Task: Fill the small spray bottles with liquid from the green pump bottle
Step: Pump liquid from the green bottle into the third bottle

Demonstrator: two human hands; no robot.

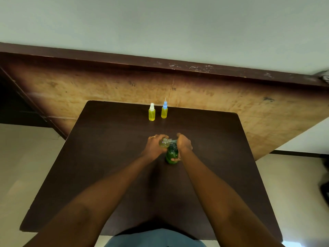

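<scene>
Tabletop [106,157]: dark brown, backed by a worn wooden board [195,97].
Green pump bottle [171,155]: was stood upright mid-tabletop, between the hands.
Right hand [184,144]: fingers were clenched over the pump head.
Left hand [154,145]: fingers were wrapped round a small bottle [164,142], tilted to the spout.
Filled: white-capped bottle [151,112] and blue-capped bottle [164,110] were left at the far edge.
Handling: small bottle was judged light, thin-walled, slippery when wet; best gripped round its body.

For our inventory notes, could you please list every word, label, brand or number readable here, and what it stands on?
None can be read.
The green pump bottle, the white-capped spray bottle and the blue-capped spray bottle show no legible label.
Dark marks on the wooden board are too blurred.
</scene>
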